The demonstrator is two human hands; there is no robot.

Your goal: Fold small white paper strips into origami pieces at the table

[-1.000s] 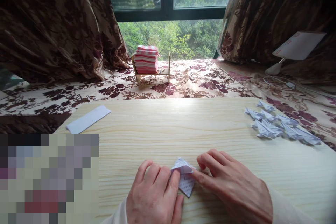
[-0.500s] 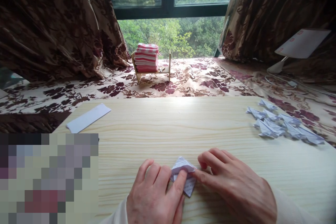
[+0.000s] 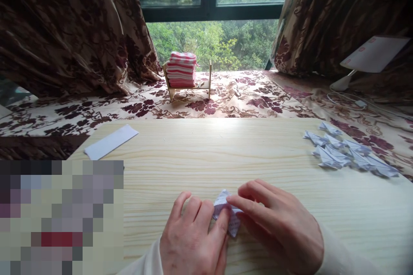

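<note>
A small piece of folded paper [image 3: 222,198] with printed lines lies on the wooden tabletop close in front of me, its flaps partly covered by fingers. My left hand [image 3: 192,234] presses a fingertip into its middle, the other fingers curled against the table to the left. From the right, my right hand [image 3: 279,221] has its index fingertip on the upper flap, while the thumb sits low at the paper's right edge, partly hidden. At the table's right side lies a group of several folded paper pieces [image 3: 335,154].
A long white paper strip [image 3: 111,142] lies at the table's left edge. A blurred patch hides the lower left. Beyond the table, a small wooden stand [image 3: 209,79] bears folded pink-and-white cloths [image 3: 181,70]. A white lamp [image 3: 374,53] with a cord stands at the right.
My right index finger has moved up and left from the paper's right edge onto its upper flap. The left fingertip still presses the middle. The view has shifted slightly.
</note>
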